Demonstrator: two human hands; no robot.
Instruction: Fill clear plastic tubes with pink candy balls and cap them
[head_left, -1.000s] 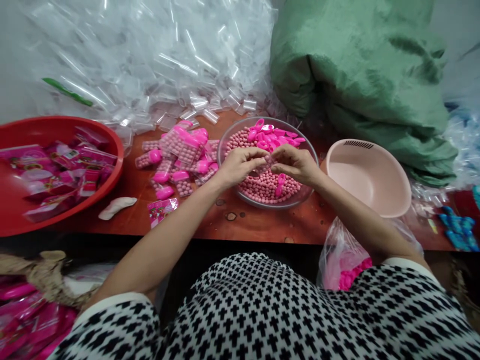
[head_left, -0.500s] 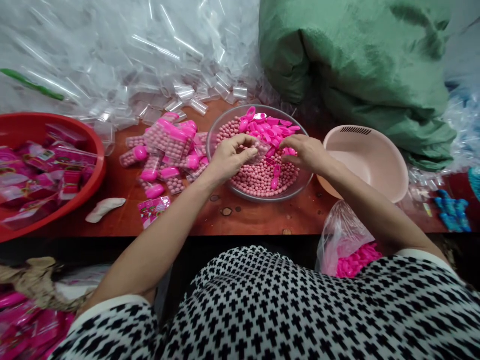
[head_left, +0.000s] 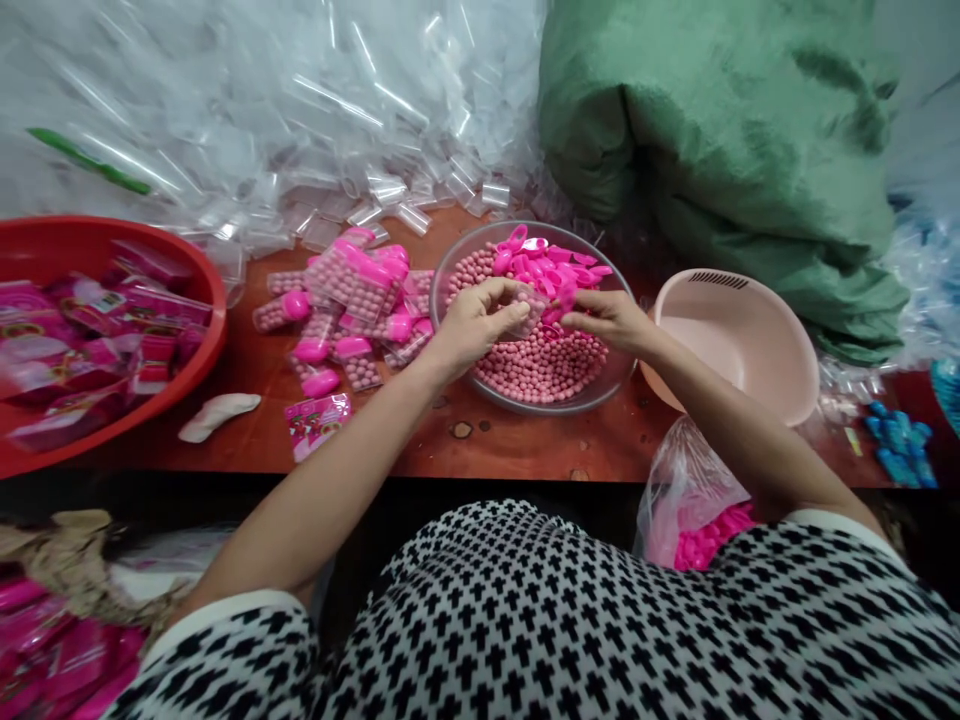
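Observation:
Over a clear bowl (head_left: pixel 450 370) of pink beads (head_left: pixel 544 372), my left hand (head_left: pixel 480 318) grips a small clear container (head_left: pixel 531 312) with pink beads inside. My right hand (head_left: pixel 607 318) pinches a bright pink cap (head_left: pixel 564 298) close beside that container. More bright pink caps (head_left: pixel 551 268) lie on the beads at the back of the bowl. Filled containers with pink caps (head_left: pixel 360 285) are heaped on the table just left of the bowl.
A red basin (head_left: pixel 214 340) of pink packets stands at the left, a pale pink basin (head_left: pixel 780 350) at the right. Clear tubes (head_left: pixel 386 188) and a green sack (head_left: pixel 720 130) lie behind. A plastic bag (head_left: pixel 664 490) with pink pieces hangs at the table's front edge (head_left: pixel 525 475).
My right hand has closed on a pink cap and brought it near the container in my left hand. The whole view has shifted slightly.

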